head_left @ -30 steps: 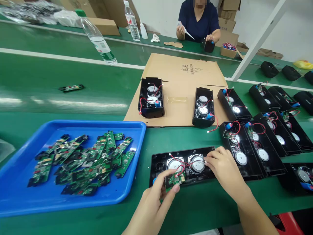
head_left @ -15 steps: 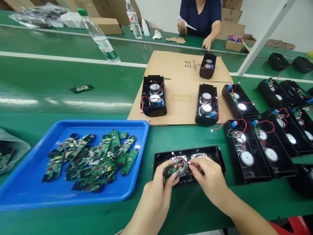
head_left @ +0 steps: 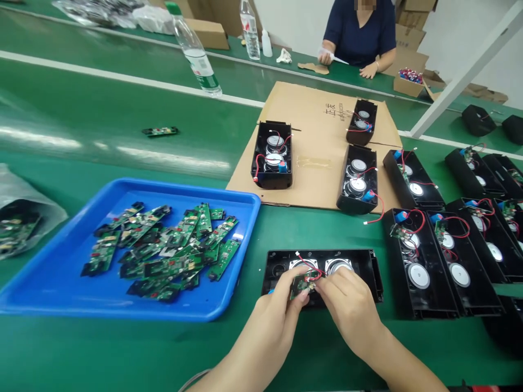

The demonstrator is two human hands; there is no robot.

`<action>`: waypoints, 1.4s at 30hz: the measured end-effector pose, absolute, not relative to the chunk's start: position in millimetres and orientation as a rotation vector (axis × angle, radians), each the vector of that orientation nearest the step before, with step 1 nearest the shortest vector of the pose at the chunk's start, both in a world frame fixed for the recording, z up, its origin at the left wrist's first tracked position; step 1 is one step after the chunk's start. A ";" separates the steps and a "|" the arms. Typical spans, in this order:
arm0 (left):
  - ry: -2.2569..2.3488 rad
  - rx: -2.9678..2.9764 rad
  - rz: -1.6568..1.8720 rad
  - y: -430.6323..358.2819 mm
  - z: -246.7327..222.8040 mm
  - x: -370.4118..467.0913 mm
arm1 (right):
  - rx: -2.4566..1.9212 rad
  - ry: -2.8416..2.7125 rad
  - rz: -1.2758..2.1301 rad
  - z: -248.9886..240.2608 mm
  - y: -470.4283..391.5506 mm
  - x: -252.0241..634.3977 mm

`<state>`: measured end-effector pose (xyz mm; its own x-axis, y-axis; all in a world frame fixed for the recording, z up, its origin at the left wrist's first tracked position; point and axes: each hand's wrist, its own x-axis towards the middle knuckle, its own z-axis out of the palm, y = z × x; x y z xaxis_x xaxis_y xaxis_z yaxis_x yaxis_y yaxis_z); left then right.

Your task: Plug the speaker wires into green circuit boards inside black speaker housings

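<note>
My left hand (head_left: 275, 313) is closed around a small green circuit board (head_left: 301, 284), thumb on its near edge. Red and black wires (head_left: 312, 267) curl over the board. My right hand (head_left: 351, 305) pinches a wire connector against the board's right end; the fingertips mostly hide the plug. Beneath both hands lies an open black speaker housing (head_left: 368, 267), long side toward me. Two round speakers (head_left: 339, 264) show inside it, partly covered by my fingers. A loose white plug (head_left: 298, 253) on a red wire sticks up beyond the board.
A blue tray (head_left: 196, 313) piled with circuit boards (head_left: 180, 250) is at left, beside a plastic bag (head_left: 24, 223) of boards. Several black housings (head_left: 419, 272) line the right. Others stand on a cardboard sheet (head_left: 312, 136). A co-worker (head_left: 359, 32) sits opposite; a bottle (head_left: 200, 65) stands left.
My right hand has brought the connector from just beside the board onto its end. The view has shifted. The co-worker's hand has drawn back from the far housing to the table.
</note>
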<state>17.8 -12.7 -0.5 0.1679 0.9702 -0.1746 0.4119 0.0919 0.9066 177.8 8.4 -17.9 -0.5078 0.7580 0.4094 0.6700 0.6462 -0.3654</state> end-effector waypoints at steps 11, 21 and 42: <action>1.154 1.791 0.666 -11.5 -8.5 0.6 | -1.321 -2.221 0.982 -11.5 19.5 185.2; 1.379 1.655 0.611 -25.4 -2.0 1.3 | -1.485 -2.229 1.194 8.3 38.6 183.4; 1.578 1.618 0.910 -24.4 -12.2 19.6 | -1.280 -1.897 0.556 -20.5 7.9 181.8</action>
